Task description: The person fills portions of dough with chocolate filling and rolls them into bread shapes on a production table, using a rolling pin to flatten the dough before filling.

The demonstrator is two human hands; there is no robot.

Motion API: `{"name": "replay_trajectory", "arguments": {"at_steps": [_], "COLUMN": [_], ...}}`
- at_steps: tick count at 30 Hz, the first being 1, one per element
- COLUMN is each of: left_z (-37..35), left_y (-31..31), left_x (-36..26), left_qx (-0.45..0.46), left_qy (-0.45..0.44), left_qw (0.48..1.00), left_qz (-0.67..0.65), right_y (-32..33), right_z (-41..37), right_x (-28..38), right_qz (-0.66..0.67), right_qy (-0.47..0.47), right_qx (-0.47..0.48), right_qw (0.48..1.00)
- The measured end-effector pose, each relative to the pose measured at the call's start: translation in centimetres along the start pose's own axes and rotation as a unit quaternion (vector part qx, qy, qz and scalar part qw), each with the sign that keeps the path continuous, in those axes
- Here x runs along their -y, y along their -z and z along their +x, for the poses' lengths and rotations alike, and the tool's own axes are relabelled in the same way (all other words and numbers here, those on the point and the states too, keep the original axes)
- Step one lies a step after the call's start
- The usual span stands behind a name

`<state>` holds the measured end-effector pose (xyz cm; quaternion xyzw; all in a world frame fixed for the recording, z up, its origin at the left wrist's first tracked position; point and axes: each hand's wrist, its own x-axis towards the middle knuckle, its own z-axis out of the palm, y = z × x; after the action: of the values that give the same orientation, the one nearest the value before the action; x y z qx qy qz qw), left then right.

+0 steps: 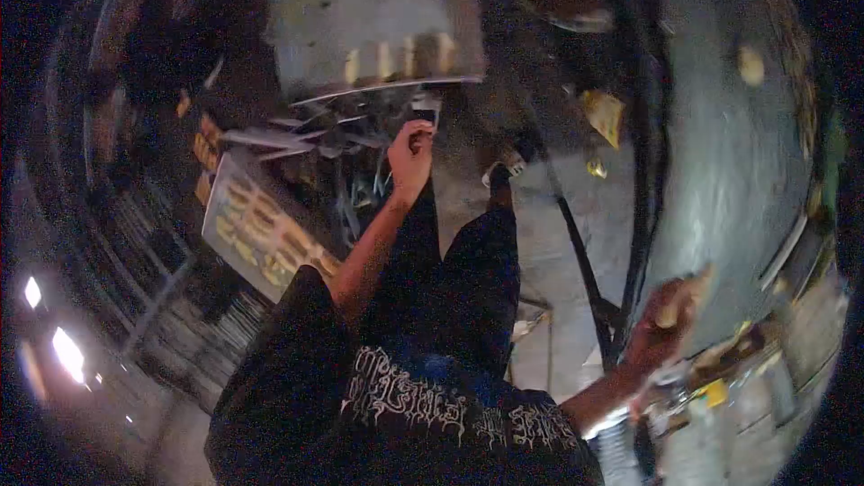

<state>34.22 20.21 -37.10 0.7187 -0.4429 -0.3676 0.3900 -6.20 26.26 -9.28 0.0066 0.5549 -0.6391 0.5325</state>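
Jumbled pale metal strips (270,138); blurred upright tan object (691,292)

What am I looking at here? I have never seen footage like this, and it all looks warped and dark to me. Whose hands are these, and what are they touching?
There is one picture, taken by a wide-angle camera on a person's head. It looks down, so the edges bend. The black shirt at the bottom is the wearer's own. Their left hand reaches up to a heap of thin metal rods, beside a printed sheet. Their right hand is at a curved grey panel, with something pale against it. The blur hides whether it is gripped. Below is a concrete floor.
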Motion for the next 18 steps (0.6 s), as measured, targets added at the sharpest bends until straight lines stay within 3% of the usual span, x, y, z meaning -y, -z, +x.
{"name": "replay_trajectory", "arguments": {"at_steps": [2, 3, 4, 5, 7, 9, 11, 12, 15, 17, 18], "left_z": [2.1, 3.1, 3.9, 5.0, 7.8, 10.9, 14.3, 16.1, 20.7, 23.4, 24.3], "left_y": [3.9, 5.5, 7.1, 9.0, 11.6, 14.6, 17.6, 18.4, 21.6, 22.8, 22.8], "left_x": [-1.9, -1.8, -1.6, -1.3, 0.5, 1.4, 2.8, 5.7, 5.8, 5.6, 6.1], "left_qx": [0.001, -0.015, -0.03, -0.043, -0.02, 0.013, 0.053, 0.065, 0.125, 0.19, 0.222], "left_qy": [0.054, 0.052, 0.047, 0.041, 0.175, 0.26, 0.299, 0.284, 0.184, 0.228, 0.246], "left_qw": [0.998, 0.998, 0.998, 0.997, 0.976, 0.949, 0.933, 0.948, 0.972, 0.955, 0.943], "left_qz": [0.011, -0.013, -0.036, -0.055, -0.131, -0.177, -0.192, -0.125, -0.081, -0.006, 0.031], "right_y": [-10.7, -17.1, -22.2, -25.9, -27.7, -29.6, -32.6, -33.9, -35.7, -35.7, -36.0], "right_z": [0.0, 0.6, 0.7, 1.0, 3.7, 4.5, 4.3, 4.6, 5.2, 5.3, 5.5], "right_x": [-7.3, -12.5, -16.5, -21.0, -32.0, -41.7, -47.5, -49.8, -54.8, -57.1, -57.6], "right_qz": [-0.27, -0.305, -0.395, -0.428, -0.468, -0.436, -0.553, -0.576, -0.609, -0.586, -0.583], "right_qy": [-0.037, -0.058, -0.038, -0.087, -0.085, -0.082, 0.057, 0.061, 0.089, 0.14, 0.112], "right_qx": [0.055, 0.057, 0.173, 0.195, 0.235, 0.243, 0.251, 0.253, 0.259, 0.268, 0.291], "right_qw": [0.96, 0.949, 0.901, 0.878, 0.847, 0.862, 0.792, 0.775, 0.744, 0.751, 0.751]}}
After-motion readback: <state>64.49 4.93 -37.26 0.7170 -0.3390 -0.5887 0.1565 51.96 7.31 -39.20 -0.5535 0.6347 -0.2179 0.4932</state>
